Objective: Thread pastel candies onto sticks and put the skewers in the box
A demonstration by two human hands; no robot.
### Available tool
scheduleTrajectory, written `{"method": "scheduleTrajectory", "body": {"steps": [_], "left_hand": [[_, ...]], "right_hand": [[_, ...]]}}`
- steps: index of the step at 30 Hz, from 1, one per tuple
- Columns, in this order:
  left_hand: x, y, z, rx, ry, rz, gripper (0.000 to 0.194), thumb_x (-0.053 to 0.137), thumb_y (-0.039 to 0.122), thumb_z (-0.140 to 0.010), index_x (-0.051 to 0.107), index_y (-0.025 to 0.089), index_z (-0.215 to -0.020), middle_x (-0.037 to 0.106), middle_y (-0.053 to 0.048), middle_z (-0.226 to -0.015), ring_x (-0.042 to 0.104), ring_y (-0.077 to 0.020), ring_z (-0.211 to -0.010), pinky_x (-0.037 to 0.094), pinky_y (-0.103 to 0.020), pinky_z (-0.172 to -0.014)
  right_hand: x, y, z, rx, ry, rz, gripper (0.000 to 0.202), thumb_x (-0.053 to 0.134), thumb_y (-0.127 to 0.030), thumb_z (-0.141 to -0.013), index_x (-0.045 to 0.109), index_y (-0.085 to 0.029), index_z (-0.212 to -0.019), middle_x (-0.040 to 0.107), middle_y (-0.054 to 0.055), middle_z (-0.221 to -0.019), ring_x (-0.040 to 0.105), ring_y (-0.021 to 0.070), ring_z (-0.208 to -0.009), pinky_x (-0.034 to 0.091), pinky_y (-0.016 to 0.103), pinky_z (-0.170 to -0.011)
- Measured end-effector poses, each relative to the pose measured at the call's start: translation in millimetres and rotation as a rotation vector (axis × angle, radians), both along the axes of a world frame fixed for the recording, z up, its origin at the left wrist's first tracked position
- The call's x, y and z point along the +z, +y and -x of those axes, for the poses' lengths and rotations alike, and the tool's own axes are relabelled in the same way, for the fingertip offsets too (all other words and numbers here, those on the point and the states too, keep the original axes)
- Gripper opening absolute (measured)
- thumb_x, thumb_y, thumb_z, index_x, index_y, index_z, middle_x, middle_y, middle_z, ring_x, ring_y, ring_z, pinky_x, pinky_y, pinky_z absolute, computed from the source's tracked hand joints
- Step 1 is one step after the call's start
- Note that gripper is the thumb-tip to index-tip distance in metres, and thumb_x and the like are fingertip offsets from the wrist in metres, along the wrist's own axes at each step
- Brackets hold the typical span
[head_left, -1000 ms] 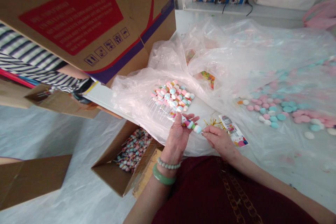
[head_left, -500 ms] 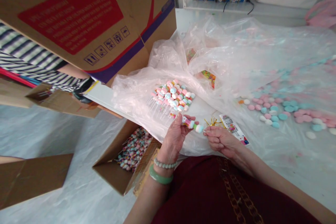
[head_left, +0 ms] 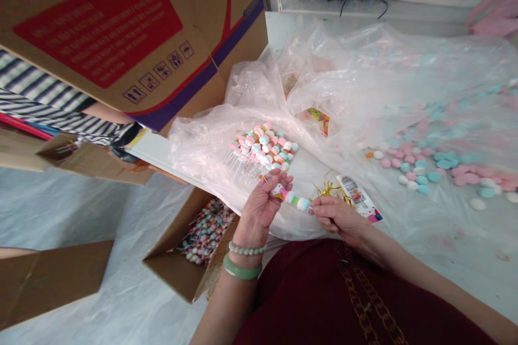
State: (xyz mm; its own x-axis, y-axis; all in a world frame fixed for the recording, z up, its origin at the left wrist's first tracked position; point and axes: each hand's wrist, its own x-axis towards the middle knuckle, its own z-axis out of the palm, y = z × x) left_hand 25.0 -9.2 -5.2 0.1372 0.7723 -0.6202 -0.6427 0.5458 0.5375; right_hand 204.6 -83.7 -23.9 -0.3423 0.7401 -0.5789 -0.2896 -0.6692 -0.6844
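Observation:
Between my hands is a marshmallow skewer [head_left: 298, 202], with pink, green, white and blue pieces in a row. My left hand [head_left: 258, 207] is closed round a small printed clear bag [head_left: 279, 191] at the skewer's left end; whether the end is inside the bag is hard to make out. My right hand [head_left: 338, 216] pinches the thin stick at the other end, beyond the blue and white marshmallow. Just past my right hand lie gold twist ties [head_left: 327, 189] and a stack of printed bags [head_left: 360, 199]. A pile of marshmallow skewers [head_left: 265, 145] lies beyond my left hand, sticks toward the left.
Clear plastic sheeting [head_left: 202, 140] covers the table, with loose marshmallows [head_left: 423, 167] at right. A large carton [head_left: 162, 27] stands at the upper left. Below the table edge, an open box [head_left: 174, 269] holds many wrapped skewers. Another person's striped sleeve [head_left: 44, 81] shows at left.
My left hand has moved slightly left with the bag, and the skewer lies a little more to the left. The right hand keeps its pinch on the stick. The view has shifted slightly.

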Motion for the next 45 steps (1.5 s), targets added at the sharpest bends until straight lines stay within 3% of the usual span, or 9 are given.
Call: {"method": "scheduleTrajectory", "body": {"steps": [6,9,13,18,23,32,36,42,45], "left_hand": [[1.6,1,-2,0.069,-0.035,0.054,0.009,0.056,0.008,-0.084,0.063,0.011,-0.089,0.067,-0.007,-0.081,0.066,-0.0168,-0.075,0.054,-0.031,-0.074],[2.9,1,-4,0.032,-0.086,-0.008,0.008,0.059,0.013,-0.084,0.064,0.011,-0.089,0.065,-0.006,-0.077,0.065,-0.0165,-0.072,0.053,-0.031,-0.074],[2.7,1,-4,-0.001,-0.146,-0.143,0.017,0.062,0.02,-0.083,0.065,0.012,-0.097,0.065,-0.005,-0.078,0.064,-0.0168,-0.075,0.052,-0.032,-0.078],[5.3,1,1,-0.048,-0.155,-0.231,0.021,0.069,0.026,-0.078,0.066,0.012,-0.093,0.063,-0.004,-0.076,0.063,-0.0164,-0.073,0.051,-0.031,-0.077],[9.8,-1,2,-0.05,-0.105,-0.206,0.021,0.071,0.026,-0.075,0.067,0.012,-0.09,0.063,-0.004,-0.074,0.063,-0.0169,-0.071,0.052,-0.03,-0.073],[8.0,-3,-6,-0.05,-0.099,-0.158,0.022,0.069,0.03,-0.078,0.065,0.012,-0.09,0.062,-0.002,-0.072,0.062,-0.0154,-0.067,0.051,-0.032,-0.075],[8.1,1,-3,-0.015,-0.128,-0.089,0.016,0.066,0.027,-0.08,0.064,0.012,-0.086,0.061,-0.003,-0.071,0.062,-0.0164,-0.07,0.052,-0.034,-0.076],[7.3,2,-4,0.053,-0.15,-0.051,0.012,0.063,0.025,-0.083,0.064,0.013,-0.083,0.06,-0.003,-0.072,0.061,-0.0155,-0.071,0.051,-0.034,-0.077],[8.3,2,-5,0.032,-0.137,-0.084,0.015,0.064,0.027,-0.082,0.064,0.013,-0.085,0.06,-0.004,-0.074,0.061,-0.0161,-0.073,0.051,-0.034,-0.078]], "right_hand": [[5.7,-5,1,0.073,-0.824,-0.72,0.011,0.055,-0.023,-0.078,0.064,-0.018,-0.075,0.06,0.003,-0.073,0.054,0.0156,-0.071,0.037,0.027,-0.065],[10.7,-7,0,0.179,-1.087,-0.873,0.018,0.048,-0.021,-0.083,0.066,-0.018,-0.078,0.064,0.007,-0.078,0.056,0.0187,-0.076,0.037,0.031,-0.07],[17.6,-4,5,0.188,-0.983,-0.64,0.017,0.051,-0.025,-0.08,0.062,-0.018,-0.07,0.061,0.003,-0.063,0.056,0.0159,-0.062,0.037,0.029,-0.062],[19.5,10,4,0.11,-0.193,-0.083,0.013,0.058,-0.029,-0.071,0.057,-0.017,-0.069,0.052,-0.004,-0.045,0.043,0.0087,-0.035,0.031,0.022,-0.041],[15.5,17,-3,0.137,0.169,0.126,0.017,0.068,-0.024,-0.063,0.06,-0.013,-0.072,0.047,-0.007,-0.04,0.029,0.0024,-0.028,0.018,0.018,-0.034],[12.0,17,12,0.137,0.235,0.157,0.02,0.067,-0.026,-0.066,0.058,-0.014,-0.08,0.046,-0.01,-0.042,0.016,0.0005,-0.028,0.009,0.018,-0.033],[7.9,12,11,0.024,-0.075,-0.082,0.019,0.061,-0.033,-0.073,0.059,-0.016,-0.08,0.052,-0.006,-0.052,0.029,0.0036,-0.034,0.017,0.019,-0.036],[12.8,5,9,-0.032,-0.769,-0.579,0.008,0.058,-0.022,-0.071,0.06,-0.019,-0.064,0.055,-0.002,-0.063,0.05,0.0123,-0.065,0.035,0.023,-0.059],[14.4,7,13,-0.049,-0.639,-0.417,0.014,0.056,-0.026,-0.076,0.058,-0.019,-0.064,0.051,-0.004,-0.053,0.047,0.0097,-0.051,0.032,0.022,-0.05]]}}
